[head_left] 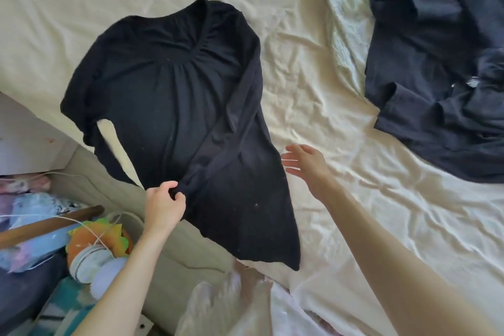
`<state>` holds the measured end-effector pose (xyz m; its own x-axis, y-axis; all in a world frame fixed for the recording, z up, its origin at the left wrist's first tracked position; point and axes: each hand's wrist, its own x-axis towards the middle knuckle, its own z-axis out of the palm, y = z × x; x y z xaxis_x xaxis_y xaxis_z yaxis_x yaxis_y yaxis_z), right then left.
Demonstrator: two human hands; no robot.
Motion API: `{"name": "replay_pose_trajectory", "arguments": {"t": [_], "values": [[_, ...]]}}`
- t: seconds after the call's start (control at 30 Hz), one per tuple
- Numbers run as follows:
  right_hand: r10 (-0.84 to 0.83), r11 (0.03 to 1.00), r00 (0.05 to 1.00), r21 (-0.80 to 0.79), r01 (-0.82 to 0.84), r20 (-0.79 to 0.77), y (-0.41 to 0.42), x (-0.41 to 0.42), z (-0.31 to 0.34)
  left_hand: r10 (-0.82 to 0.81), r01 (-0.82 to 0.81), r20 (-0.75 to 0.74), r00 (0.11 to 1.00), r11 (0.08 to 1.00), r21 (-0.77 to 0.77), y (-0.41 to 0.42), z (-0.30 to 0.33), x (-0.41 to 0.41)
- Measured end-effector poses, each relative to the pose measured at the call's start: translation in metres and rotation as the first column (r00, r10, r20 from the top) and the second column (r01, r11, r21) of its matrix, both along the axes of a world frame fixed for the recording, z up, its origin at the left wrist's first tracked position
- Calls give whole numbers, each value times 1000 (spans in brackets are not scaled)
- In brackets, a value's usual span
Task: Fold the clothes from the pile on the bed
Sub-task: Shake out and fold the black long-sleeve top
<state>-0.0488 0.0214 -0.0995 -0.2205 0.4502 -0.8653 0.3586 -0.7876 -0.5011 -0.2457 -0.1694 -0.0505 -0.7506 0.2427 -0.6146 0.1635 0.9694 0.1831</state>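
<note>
A black long-sleeved top (163,95) with a gathered neckline lies spread on the cream bed sheet (341,172), neck toward the far side. Its right sleeve is folded across the body, running diagonally down to the lower left. My left hand (165,206) pinches the end of that sleeve at the top's left edge. My right hand (308,163) hovers with fingers spread just right of the top's side and holds nothing. A pile of dark clothes (441,68) sits at the upper right of the bed.
The bed's left edge runs diagonally at the lower left. Beside it on the floor lie cluttered items: a wooden stick (46,224), an orange and green toy (95,237), a jar with a cord (87,262). White fabric (245,305) lies at the near edge.
</note>
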Motion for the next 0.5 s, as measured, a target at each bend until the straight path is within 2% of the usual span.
{"name": "replay_pose_trajectory", "arguments": {"t": [0.1,0.27,0.4,0.47,0.5], "values": [[16,1000,1000,-5,-16,-19,10,-24,-3,-168,169,-23,986,985,38,30,-13,-2],[39,999,996,-33,-42,-83,24,-60,-4,-337,333,-28,941,909,250,105,-34,4],[63,992,994,-102,-71,-85,23,-78,-10,-410,413,-45,911,901,131,144,-57,3],[15,997,998,-80,-20,-66,23,-79,-18,-365,372,-71,928,914,163,149,-65,-7],[-24,997,998,-76,19,-64,23,-78,-20,-276,272,-16,961,934,232,148,-65,-15]]}}
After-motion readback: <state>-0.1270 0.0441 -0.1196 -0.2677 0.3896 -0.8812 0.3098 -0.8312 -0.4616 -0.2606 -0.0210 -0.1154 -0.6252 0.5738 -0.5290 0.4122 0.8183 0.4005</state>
